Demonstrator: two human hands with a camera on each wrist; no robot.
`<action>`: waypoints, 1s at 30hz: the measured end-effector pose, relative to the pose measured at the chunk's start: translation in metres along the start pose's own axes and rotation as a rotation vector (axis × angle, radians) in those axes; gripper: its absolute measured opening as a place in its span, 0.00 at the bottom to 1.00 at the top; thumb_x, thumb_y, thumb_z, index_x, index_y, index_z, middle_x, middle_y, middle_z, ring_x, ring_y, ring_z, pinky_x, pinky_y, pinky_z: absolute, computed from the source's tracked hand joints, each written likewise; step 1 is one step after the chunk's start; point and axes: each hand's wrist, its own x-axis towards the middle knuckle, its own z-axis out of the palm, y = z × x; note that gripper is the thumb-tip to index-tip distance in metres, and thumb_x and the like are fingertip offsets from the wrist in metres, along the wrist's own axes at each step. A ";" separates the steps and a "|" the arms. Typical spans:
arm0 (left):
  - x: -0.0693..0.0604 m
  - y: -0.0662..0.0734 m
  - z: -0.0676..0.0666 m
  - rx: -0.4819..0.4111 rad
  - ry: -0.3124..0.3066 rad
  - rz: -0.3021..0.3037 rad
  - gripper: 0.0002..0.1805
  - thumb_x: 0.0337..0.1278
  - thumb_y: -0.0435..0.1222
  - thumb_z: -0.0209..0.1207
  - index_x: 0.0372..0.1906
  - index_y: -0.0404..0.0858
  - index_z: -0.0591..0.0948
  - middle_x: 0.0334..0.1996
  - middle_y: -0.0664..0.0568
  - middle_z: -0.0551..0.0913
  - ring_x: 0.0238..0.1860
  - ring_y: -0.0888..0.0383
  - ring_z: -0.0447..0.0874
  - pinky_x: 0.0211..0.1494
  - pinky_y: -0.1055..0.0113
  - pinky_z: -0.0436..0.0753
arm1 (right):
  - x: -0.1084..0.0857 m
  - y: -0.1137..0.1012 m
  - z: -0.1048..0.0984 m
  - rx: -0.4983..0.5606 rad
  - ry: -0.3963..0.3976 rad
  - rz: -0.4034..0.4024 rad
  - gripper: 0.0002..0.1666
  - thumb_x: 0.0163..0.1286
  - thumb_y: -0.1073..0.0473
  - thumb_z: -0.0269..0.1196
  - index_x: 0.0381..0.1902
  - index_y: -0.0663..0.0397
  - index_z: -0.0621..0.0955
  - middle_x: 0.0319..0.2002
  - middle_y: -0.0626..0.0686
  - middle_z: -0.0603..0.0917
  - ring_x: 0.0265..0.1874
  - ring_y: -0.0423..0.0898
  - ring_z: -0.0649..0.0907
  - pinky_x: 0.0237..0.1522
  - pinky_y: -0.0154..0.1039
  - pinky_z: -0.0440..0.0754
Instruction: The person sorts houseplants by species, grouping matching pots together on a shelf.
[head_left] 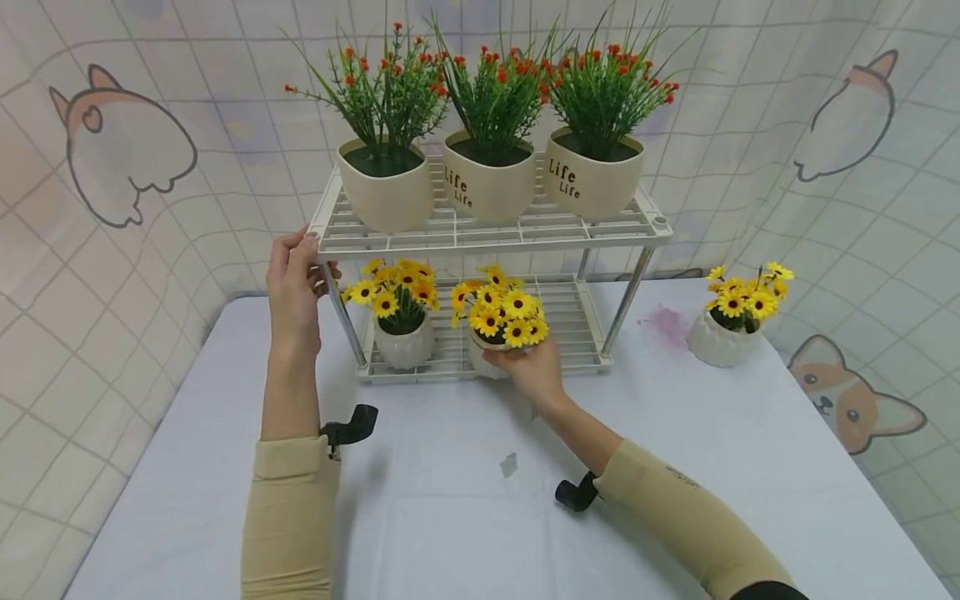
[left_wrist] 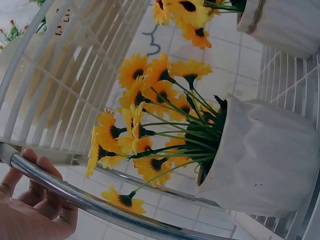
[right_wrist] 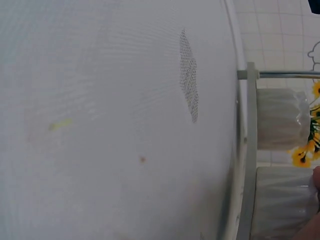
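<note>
In the head view, a two-tier white rack (head_left: 495, 247) with metal posts stands on the table. My left hand (head_left: 288, 287) holds its upper left front corner; the left wrist view shows curled fingers (left_wrist: 47, 200) behind the metal post (left_wrist: 100, 200). On the lower shelf, my right hand (head_left: 538, 371) grips a white pot (head_left: 483, 360) of yellow artificial flowers near its rim, with part of the pot hidden by the hand. The right wrist view has that pot (right_wrist: 282, 202) at its lower right edge. Another flower pot (head_left: 405, 346) stands to its left on the same shelf.
Three cream pots (head_left: 491, 187) of red-flowered greenery line the top shelf. A third white pot (head_left: 723, 340) of yellow flowers stands on the table (head_left: 450, 533) to the right of the rack. Patterned cloth (head_left: 247, 150) hangs close behind.
</note>
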 end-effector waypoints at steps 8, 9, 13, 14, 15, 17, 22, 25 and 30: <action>0.001 0.003 -0.001 -0.001 -0.003 -0.003 0.17 0.78 0.47 0.49 0.60 0.44 0.76 0.36 0.50 0.77 0.36 0.55 0.75 0.43 0.64 0.70 | 0.002 0.004 0.011 0.017 0.037 0.044 0.49 0.55 0.68 0.79 0.71 0.50 0.67 0.64 0.50 0.75 0.64 0.48 0.75 0.61 0.50 0.76; 0.001 0.003 -0.001 0.002 -0.003 0.002 0.17 0.78 0.47 0.49 0.60 0.44 0.76 0.35 0.50 0.77 0.35 0.55 0.75 0.42 0.64 0.70 | 0.003 0.005 0.012 0.009 0.037 0.042 0.48 0.56 0.67 0.79 0.70 0.50 0.67 0.64 0.50 0.75 0.64 0.48 0.75 0.62 0.50 0.76; 0.001 0.002 0.000 -0.002 -0.005 0.001 0.15 0.78 0.47 0.49 0.58 0.44 0.77 0.35 0.50 0.77 0.35 0.55 0.76 0.42 0.64 0.71 | 0.006 0.007 0.014 -0.037 0.034 0.031 0.47 0.58 0.64 0.79 0.70 0.48 0.68 0.64 0.48 0.75 0.66 0.47 0.74 0.66 0.51 0.71; 0.001 0.002 0.000 -0.001 -0.004 0.000 0.15 0.77 0.47 0.49 0.57 0.45 0.77 0.35 0.50 0.77 0.35 0.55 0.76 0.42 0.64 0.71 | 0.007 0.007 0.014 -0.052 0.034 0.038 0.46 0.58 0.63 0.79 0.70 0.48 0.68 0.64 0.48 0.75 0.66 0.46 0.73 0.67 0.52 0.70; 0.001 0.001 0.000 0.000 -0.003 0.000 0.15 0.77 0.47 0.50 0.57 0.45 0.77 0.35 0.50 0.77 0.35 0.55 0.76 0.42 0.64 0.71 | 0.008 0.008 0.015 -0.066 0.036 0.045 0.46 0.58 0.62 0.79 0.70 0.48 0.68 0.65 0.48 0.75 0.67 0.46 0.73 0.67 0.52 0.69; 0.000 0.000 0.000 0.002 -0.003 -0.002 0.15 0.77 0.47 0.50 0.57 0.45 0.77 0.36 0.50 0.78 0.35 0.55 0.76 0.43 0.64 0.71 | 0.008 0.009 0.015 -0.093 0.043 0.076 0.47 0.59 0.59 0.79 0.71 0.47 0.68 0.65 0.48 0.75 0.67 0.46 0.73 0.67 0.53 0.69; 0.000 0.000 -0.001 0.017 -0.002 -0.002 0.17 0.78 0.47 0.49 0.59 0.45 0.76 0.37 0.50 0.77 0.37 0.54 0.76 0.44 0.64 0.71 | 0.010 0.012 0.016 -0.099 0.052 0.111 0.49 0.58 0.56 0.80 0.73 0.47 0.67 0.65 0.50 0.75 0.66 0.48 0.73 0.66 0.53 0.71; 0.000 0.001 -0.001 0.024 0.001 -0.003 0.17 0.78 0.48 0.49 0.60 0.44 0.76 0.37 0.50 0.77 0.37 0.55 0.76 0.44 0.63 0.71 | 0.012 0.011 0.017 -0.088 0.046 0.095 0.50 0.58 0.56 0.80 0.74 0.47 0.67 0.66 0.50 0.75 0.67 0.48 0.73 0.67 0.53 0.70; 0.000 0.001 -0.001 0.023 -0.008 -0.001 0.18 0.79 0.48 0.48 0.61 0.44 0.75 0.36 0.50 0.77 0.36 0.55 0.76 0.44 0.63 0.70 | 0.012 0.009 0.016 -0.093 0.031 0.096 0.49 0.60 0.57 0.79 0.74 0.49 0.66 0.67 0.51 0.74 0.68 0.49 0.72 0.67 0.55 0.69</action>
